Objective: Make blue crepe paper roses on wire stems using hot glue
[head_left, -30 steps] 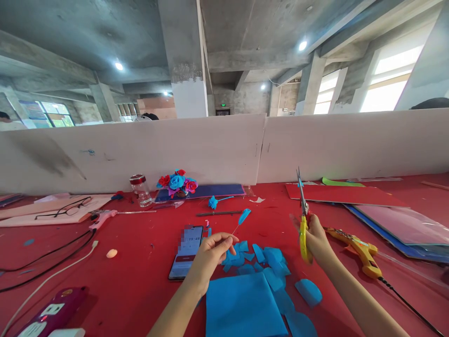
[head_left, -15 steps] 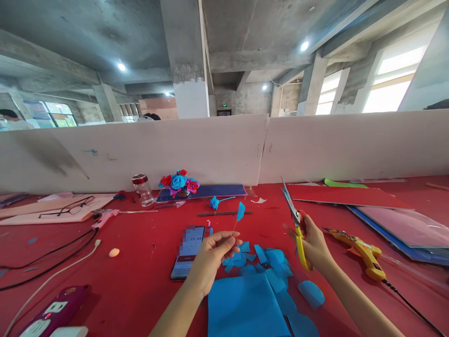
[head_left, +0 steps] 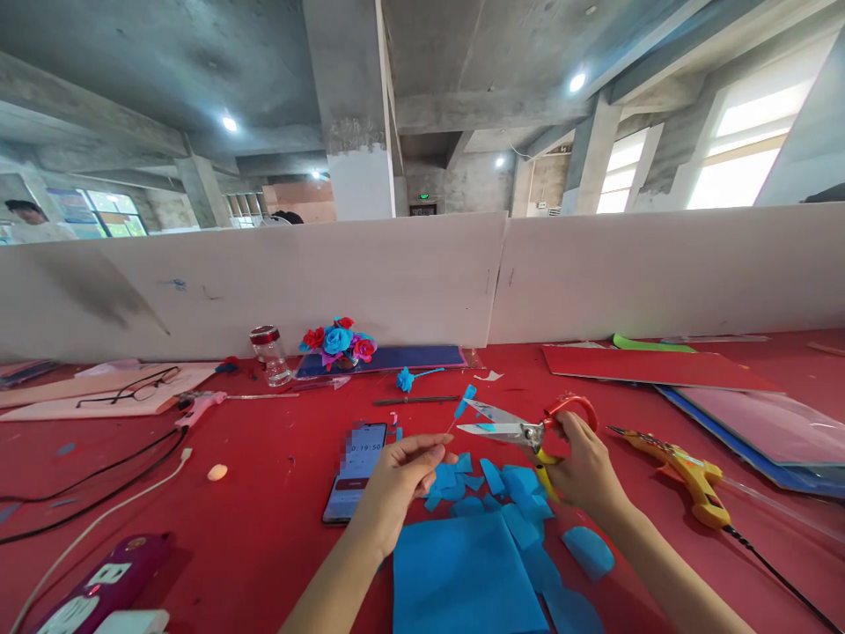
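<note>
Between thumb and fingers, my left hand pinches a thin wire with a small blue paper piece at its top. My right hand grips scissors with one red and one yellow handle. Their blades are spread and point left, the tips close to the blue piece and wire; whether they touch I cannot tell. Below the hands lie several cut blue paper petals and a square blue sheet. A phone showing a timer rests left of my left hand.
A yellow glue gun lies at right, near stacked foam sheets. Behind are a blue paper flower, a dark rod, a flower bunch and a glass jar. Left are a pink glue gun and a power strip.
The scissors have swung from upright to pointing left, moving toward the wire, and their blades have opened. The blue piece has turned and shifted slightly right. My left hand has barely moved.
</note>
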`<state>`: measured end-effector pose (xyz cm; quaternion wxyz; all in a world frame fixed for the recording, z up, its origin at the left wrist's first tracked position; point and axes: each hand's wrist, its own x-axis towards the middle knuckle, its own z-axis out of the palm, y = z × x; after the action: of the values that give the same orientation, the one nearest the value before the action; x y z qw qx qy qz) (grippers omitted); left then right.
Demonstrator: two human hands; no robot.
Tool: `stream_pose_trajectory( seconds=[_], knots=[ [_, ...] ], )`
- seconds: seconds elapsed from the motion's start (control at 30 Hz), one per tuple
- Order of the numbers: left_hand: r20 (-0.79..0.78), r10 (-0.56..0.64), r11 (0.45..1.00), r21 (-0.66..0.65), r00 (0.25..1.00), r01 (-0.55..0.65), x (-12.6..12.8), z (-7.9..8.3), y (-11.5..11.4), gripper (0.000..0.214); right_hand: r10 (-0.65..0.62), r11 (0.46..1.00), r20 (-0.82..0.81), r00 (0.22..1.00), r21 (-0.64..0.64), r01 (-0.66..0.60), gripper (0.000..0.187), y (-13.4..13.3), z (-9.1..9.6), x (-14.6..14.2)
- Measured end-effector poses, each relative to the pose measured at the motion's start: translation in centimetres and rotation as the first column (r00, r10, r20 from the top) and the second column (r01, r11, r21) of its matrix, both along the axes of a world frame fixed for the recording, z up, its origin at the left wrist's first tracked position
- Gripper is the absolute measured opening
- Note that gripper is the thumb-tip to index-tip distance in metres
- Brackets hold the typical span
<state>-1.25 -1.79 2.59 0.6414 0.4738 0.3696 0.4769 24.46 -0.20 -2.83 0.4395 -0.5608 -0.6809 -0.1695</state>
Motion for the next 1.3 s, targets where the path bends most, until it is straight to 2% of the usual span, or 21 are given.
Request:
stream_pose_trajectory(
  seconds=[0.07,0.13,0.23,0.3,0.43,0.53,0.7,0.93,1.13,1.3],
  knots=[
    [-0.161,0.089,0.989,0.131,0.983,-0.068,-0.1,0.0,0.1,0.025,-0.01,0.998,0.059,0.998,0.061,0.006,0.025,0.0,0.1,0.3],
    [-0.27,0.204,0.954,0.272,0.941,-0.129,-0.2,0.0,0.2,0.023,-0.028,0.99,0.126,0.992,0.139,0.01,0.026,0.0,0.3,0.7],
    [-0.303,0.29,0.917,0.358,0.908,-0.173,-0.2,-0.1,0.3,0.02,-0.057,0.98,0.181,0.982,0.196,0.021,0.023,0.2,0.4,1.3],
    [-0.246,0.269,0.934,0.304,0.931,-0.189,-0.3,-0.1,0.4,0.02,-0.073,0.987,0.131,0.989,0.155,0.052,0.021,0.2,0.5,1.3],
    [-0.004,0.166,0.984,0.07,0.986,-0.165,-0.1,0.0,0.4,0.019,-0.087,0.996,-0.073,0.994,-0.023,0.086,0.019,0.2,0.5,0.3],
    [0.137,0.112,0.994,-0.029,0.984,-0.109,0.2,0.0,0.2,0.021,-0.035,0.994,-0.17,0.985,-0.106,0.017,0.02,0.1,0.5,-0.8],
    [0.281,0.099,0.994,-0.072,0.955,-0.082,0.7,-0.6,0.1,0.019,0.081,0.971,-0.29,0.954,-0.193,-0.141,0.023,-0.4,0.2,-2.5],
    [0.331,0.153,0.984,-0.138,0.931,-0.113,1.0,-0.7,0.1,0.021,0.166,0.94,-0.367,0.915,-0.222,-0.26,0.022,-1.1,0.1,-4.2],
    [0.254,0.162,0.985,-0.102,0.953,-0.14,1.0,-0.8,-0.2,0.017,0.081,0.951,-0.263,0.962,-0.267,-0.153,0.018,-1.5,0.1,-4.7],
    [0.243,0.172,0.984,-0.091,0.955,-0.155,1.1,-0.7,-0.3,0.017,0.07,0.954,-0.259,0.963,-0.265,-0.14,0.016,-1.6,0.0,-4.7]
  ],
)
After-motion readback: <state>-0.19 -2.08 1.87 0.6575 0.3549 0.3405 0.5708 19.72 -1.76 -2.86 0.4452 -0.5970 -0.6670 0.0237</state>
